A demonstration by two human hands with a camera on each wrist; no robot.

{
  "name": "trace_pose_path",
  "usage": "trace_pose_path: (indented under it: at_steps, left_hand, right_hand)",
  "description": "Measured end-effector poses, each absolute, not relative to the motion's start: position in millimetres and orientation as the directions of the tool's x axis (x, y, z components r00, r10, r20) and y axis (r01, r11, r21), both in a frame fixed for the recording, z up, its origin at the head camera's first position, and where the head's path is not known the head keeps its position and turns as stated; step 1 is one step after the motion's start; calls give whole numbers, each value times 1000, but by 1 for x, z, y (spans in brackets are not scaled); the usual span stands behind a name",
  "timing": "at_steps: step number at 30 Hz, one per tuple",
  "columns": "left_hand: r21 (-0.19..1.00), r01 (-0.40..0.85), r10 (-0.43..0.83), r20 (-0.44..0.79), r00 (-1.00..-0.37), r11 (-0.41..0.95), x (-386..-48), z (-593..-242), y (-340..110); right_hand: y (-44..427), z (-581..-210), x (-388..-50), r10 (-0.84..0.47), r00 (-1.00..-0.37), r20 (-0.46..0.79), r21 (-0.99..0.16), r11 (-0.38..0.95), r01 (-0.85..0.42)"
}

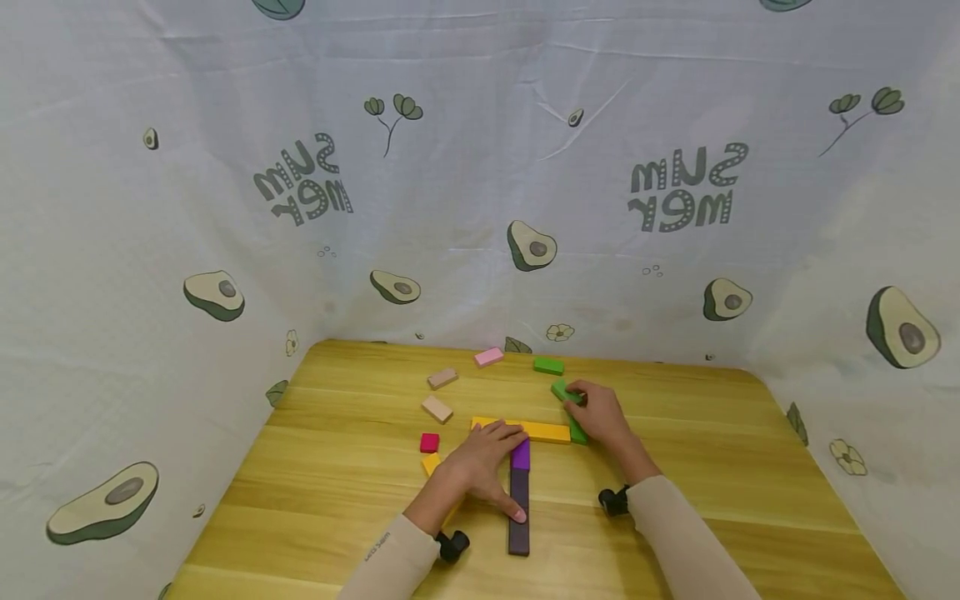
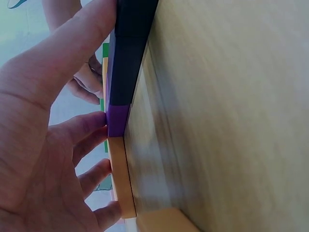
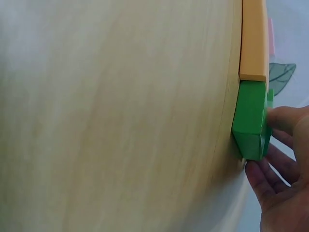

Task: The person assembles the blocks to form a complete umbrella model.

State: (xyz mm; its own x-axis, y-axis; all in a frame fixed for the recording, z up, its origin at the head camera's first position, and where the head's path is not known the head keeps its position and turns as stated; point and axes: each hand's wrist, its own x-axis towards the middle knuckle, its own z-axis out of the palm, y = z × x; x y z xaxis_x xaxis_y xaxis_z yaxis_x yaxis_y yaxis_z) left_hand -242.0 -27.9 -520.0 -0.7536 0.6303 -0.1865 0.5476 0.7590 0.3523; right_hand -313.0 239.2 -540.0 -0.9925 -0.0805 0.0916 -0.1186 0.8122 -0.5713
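My left hand (image 1: 480,462) lies spread over the blocks. Its thumb touches the row of black blocks (image 1: 518,540), and its fingertips rest along the purple block (image 2: 119,121) and the yellow blocks (image 2: 121,176). The black and purple blocks run straight up to the yellow row, forming a T. At the right end of that row, my right hand (image 1: 604,414) pinches a green block (image 1: 564,390) between thumb and fingers. Another green block (image 3: 250,108) sits against the yellow row's end. Part of the green blocks is hidden behind the right fingers.
A separate green block (image 1: 548,366) and a pink block (image 1: 489,357) lie at the back. Two tan blocks (image 1: 442,378), a red block (image 1: 429,442) and a yellow block (image 1: 431,463) curve down the left side. A printed cloth (image 1: 465,183) surrounds the wooden table (image 1: 315,483).
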Motion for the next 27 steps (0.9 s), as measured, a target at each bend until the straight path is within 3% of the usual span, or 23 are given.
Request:
trace_pose_path:
  at_steps: [27]
  left_hand:
    - [339, 555, 630, -173, -757, 760, -241, -523, -27]
  right_hand:
    - [243, -543, -306, -104, -991, 82, -572, 809, -132]
